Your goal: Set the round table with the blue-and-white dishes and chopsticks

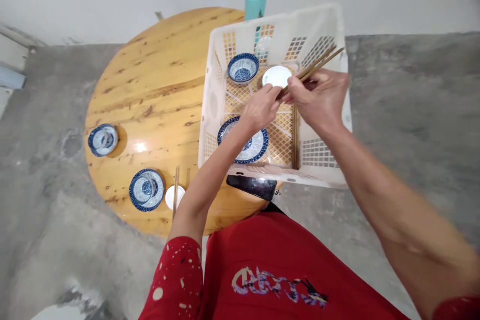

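My right hand (321, 97) is closed round a pair of wooden chopsticks (321, 60), which slant up to the right above a white plastic basket (215, 105). At their lower end, the fingers of my left hand (261, 106) are pinched on the same chopsticks. Beneath my hands, a white dish (276, 76), a blue-and-white bowl (243, 68) and a blue-rimmed plate (258, 149) sit in the basket. My left forearm covers part of that plate. More chopsticks (296, 140) lie along the basket's right side.
The basket stands on a round wooden table (157, 90). A turquoise bottle (256, 0) is behind it, and a dark phone (255, 186) lies by its front edge. To the left are a bowl (103, 140), a blue-rimmed plate (147, 190) and chopsticks (176, 185) on a white dish (170, 199).
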`<move>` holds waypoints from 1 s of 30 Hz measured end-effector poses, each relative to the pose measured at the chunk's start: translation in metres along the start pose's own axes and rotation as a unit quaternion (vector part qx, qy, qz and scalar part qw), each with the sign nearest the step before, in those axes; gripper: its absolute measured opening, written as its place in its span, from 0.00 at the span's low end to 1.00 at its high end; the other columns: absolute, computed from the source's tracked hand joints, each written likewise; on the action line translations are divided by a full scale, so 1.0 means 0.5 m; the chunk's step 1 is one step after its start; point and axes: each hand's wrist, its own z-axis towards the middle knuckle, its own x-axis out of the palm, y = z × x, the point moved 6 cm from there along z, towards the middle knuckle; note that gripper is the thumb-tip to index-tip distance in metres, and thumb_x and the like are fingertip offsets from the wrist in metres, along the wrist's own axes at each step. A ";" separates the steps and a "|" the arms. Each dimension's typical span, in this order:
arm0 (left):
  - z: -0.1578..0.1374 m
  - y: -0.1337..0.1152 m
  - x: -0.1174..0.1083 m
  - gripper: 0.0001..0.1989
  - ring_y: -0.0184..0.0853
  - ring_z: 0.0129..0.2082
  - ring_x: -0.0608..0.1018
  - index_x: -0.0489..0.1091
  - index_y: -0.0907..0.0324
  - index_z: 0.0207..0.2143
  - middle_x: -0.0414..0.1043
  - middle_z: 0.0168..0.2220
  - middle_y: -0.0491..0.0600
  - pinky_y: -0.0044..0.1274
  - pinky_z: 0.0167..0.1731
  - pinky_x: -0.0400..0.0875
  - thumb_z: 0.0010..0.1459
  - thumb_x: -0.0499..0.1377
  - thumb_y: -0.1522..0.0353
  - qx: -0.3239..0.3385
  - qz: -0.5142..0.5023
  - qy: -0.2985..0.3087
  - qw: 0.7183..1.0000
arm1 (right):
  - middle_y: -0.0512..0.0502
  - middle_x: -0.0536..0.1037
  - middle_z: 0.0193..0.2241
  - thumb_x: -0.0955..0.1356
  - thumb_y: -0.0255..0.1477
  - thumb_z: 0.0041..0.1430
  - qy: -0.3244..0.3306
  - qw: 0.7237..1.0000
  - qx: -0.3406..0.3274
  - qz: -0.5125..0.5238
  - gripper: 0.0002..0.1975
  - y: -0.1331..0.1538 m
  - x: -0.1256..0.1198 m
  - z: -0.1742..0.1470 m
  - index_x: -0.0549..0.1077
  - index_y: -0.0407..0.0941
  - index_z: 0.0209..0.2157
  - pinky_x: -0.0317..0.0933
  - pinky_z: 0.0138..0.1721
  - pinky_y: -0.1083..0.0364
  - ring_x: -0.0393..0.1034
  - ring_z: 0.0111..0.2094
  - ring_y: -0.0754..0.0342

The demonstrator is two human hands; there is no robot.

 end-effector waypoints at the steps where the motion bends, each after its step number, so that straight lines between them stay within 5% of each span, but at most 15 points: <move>1: -0.008 0.000 0.002 0.10 0.42 0.51 0.73 0.72 0.55 0.44 0.74 0.51 0.54 0.28 0.52 0.66 0.69 0.51 0.69 -0.001 -0.006 0.005 1.000 | 0.47 0.76 0.25 0.72 0.28 0.59 -0.007 1.000 0.002 0.016 0.08 -0.008 -0.002 -0.001 0.74 0.45 0.26 0.72 0.32 0.50 0.74 0.27 0.51; 5: -0.030 0.025 0.033 0.08 0.38 0.40 0.75 0.70 0.57 0.31 0.74 0.34 0.49 0.26 0.42 0.66 0.64 0.56 0.67 -0.017 -0.066 0.062 0.996 | 0.51 0.71 0.17 0.74 0.30 0.56 -0.022 0.995 0.045 0.090 0.13 -0.061 -0.003 0.004 0.70 0.46 0.20 0.67 0.21 0.55 0.68 0.18 0.55; 9: -0.024 0.049 0.060 0.18 0.30 0.27 0.67 0.60 0.58 0.20 0.60 0.21 0.42 0.23 0.30 0.60 0.61 0.58 0.63 -0.030 -0.206 0.073 0.975 | 0.53 0.70 0.16 0.77 0.32 0.51 -0.020 0.981 0.103 0.162 0.15 -0.098 0.003 0.012 0.70 0.45 0.19 0.63 0.19 0.58 0.65 0.17 0.58; 16: 0.024 0.053 0.092 0.19 0.27 0.23 0.64 0.68 0.61 0.22 0.63 0.21 0.42 0.21 0.26 0.58 0.57 0.60 0.56 -0.093 -0.387 0.079 0.914 | 0.52 0.66 0.14 0.79 0.43 0.43 0.088 0.977 0.117 0.154 0.22 -0.123 0.028 0.013 0.71 0.44 0.16 0.51 0.18 0.60 0.57 0.18 0.60; 21: 0.042 0.069 0.102 0.18 0.28 0.25 0.72 0.73 0.62 0.25 0.72 0.23 0.44 0.20 0.30 0.66 0.57 0.63 0.56 -0.124 -0.408 0.167 0.889 | 0.52 0.65 0.14 0.81 0.46 0.37 0.092 0.972 0.159 0.147 0.25 -0.136 0.015 0.034 0.69 0.44 0.13 0.51 0.18 0.59 0.55 0.19 0.61; 24: 0.069 0.125 0.108 0.17 0.30 0.27 0.77 0.74 0.62 0.27 0.77 0.27 0.48 0.22 0.33 0.71 0.62 0.59 0.59 -0.176 -0.375 0.173 0.893 | 0.52 0.64 0.14 0.82 0.48 0.33 0.079 0.971 0.173 0.146 0.26 -0.133 -0.004 0.040 0.70 0.44 0.14 0.52 0.18 0.58 0.55 0.19 0.60; 30: 0.157 0.242 0.111 0.22 0.41 0.35 0.83 0.74 0.61 0.23 0.79 0.26 0.56 0.28 0.46 0.74 0.67 0.54 0.61 -0.270 -0.081 0.085 0.956 | 0.51 0.65 0.15 0.81 0.51 0.34 0.093 0.967 0.192 0.136 0.26 -0.131 -0.030 0.018 0.72 0.45 0.16 0.52 0.18 0.57 0.55 0.18 0.59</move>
